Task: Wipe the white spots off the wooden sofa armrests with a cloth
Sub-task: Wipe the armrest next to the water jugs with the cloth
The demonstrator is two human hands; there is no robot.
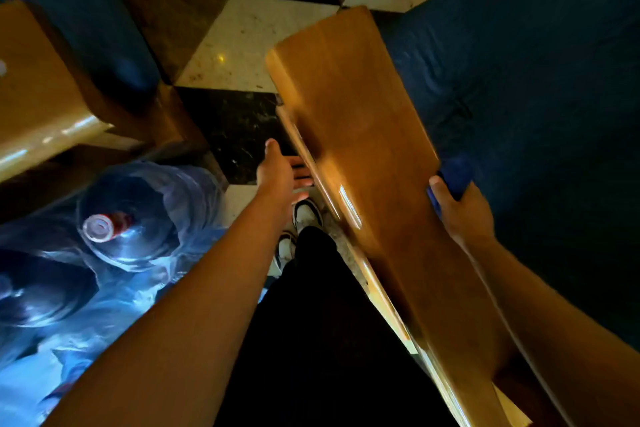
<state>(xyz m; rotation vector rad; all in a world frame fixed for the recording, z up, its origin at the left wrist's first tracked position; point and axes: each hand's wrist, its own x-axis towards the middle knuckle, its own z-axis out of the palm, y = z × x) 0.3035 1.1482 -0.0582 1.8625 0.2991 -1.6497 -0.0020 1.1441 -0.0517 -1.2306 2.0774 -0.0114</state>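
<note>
Checkered stone floor (242,45) below you, pale and dark tiles alternating, dim light. Your wooden armrest (363,149) runs diagonally from upper centre down to the lower right, glossy, with bright glare streaks along its near edge. No white spots are legible on its top from this angle; motion blur softens the grain. Dark blue sofa cushion (536,97) lies just beside the armrest on its right side.

Your right hand (460,208) sits at the armrest's right edge, fingers curled round a blue cloth (453,177). Cloth is bunched, pressed against the edge where wood meets cushion. Thumb on the cloth's near side.

Your left hand (280,173) is off the wood, just beside the armrest's left edge, fingers straight and spread, grasping nothing. Whether the fingertips touch the side of the armrest cannot be told.

Containers: large clear water jug (128,218) at left, standing on the floor, seen from above, wrapped in thin plastic film. Neck is sealed with a white cap (98,227) with a red band. How full it is cannot be told. A second jug (38,288) just beside it, lower left, also under plastic, only partly visible.

Second wooden armrest (38,97) at far left, another blue cushion (86,17) behind it.

Your shoes (304,215), white with dark trim, stand on the floor between the jug and the armrest.
</note>
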